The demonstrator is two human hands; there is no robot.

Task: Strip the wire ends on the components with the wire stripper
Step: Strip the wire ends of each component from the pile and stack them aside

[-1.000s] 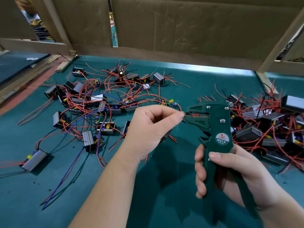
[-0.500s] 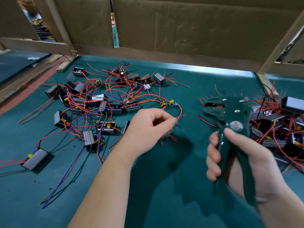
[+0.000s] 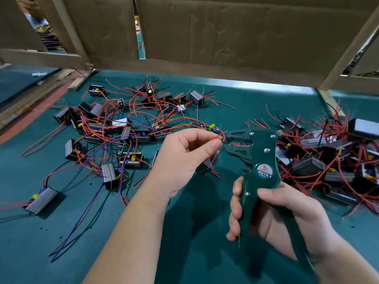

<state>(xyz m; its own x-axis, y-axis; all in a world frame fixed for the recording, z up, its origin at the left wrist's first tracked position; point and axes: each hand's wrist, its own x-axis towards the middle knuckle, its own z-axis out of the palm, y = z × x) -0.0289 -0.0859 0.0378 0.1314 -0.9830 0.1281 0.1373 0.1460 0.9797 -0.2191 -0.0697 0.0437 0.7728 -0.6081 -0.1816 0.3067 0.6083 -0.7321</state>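
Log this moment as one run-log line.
right hand: grips wire stripper | left hand: pinches red wire beside stripper head | component: under left hand

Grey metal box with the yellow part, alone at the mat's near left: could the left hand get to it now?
Probably within reach: only green mat and loose wires lie before the grey metal box. But the left hand is full, pinching a thin red wire and holding a small black component.

- a small electronics assembly workshop, seen at one bench.
- a green mat (image 3: 61, 242) covers the worktop, with wired components (image 3: 127, 136) heaped at 10 o'clock and a second heap (image 3: 328, 160) at 3 o'clock.
- a cardboard partition (image 3: 225, 37) on wooden framing (image 3: 41, 58) walls the station at 12 o'clock.
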